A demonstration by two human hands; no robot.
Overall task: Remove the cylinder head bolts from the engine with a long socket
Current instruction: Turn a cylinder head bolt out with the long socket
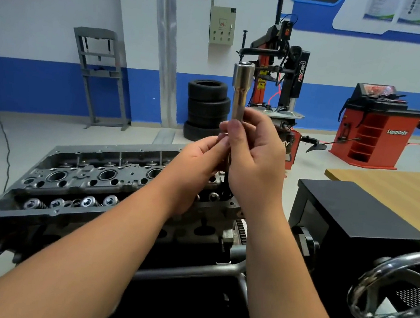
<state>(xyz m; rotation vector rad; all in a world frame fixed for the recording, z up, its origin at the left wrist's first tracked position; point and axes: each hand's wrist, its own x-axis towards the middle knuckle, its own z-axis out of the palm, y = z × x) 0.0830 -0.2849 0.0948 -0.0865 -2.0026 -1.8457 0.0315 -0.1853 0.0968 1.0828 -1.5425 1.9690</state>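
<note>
Socket: one long chrome socket, held upright in the air above the right end of the engine, its wide end up. Right hand grips its lower shaft, thumb and fingers curled round it. Left hand pinches at the bottom end of the socket with its fingertips; what it has there is hidden between the two hands, possibly a bolt being drawn out of the socket, cannot tell. Progress, as a judgement: somewhere mid-task. Socket is off the engine and no ratchet or driver is seen on it, so no bolt is being turned at this moment. Head is still seated on the block. Whether any head bolts are out already cannot be read; no loose bolt is plainly in view, and the bolt holes are too dark and small to check. Counts: one socket; two hands, both busy on it; one engine; three large round bores visible along the head's top, a fourth probably behind the arms; four valve springs seen in the near row. Also about: one black box to the right, one chrome handwheel, one stack of tyres, four high.
</note>
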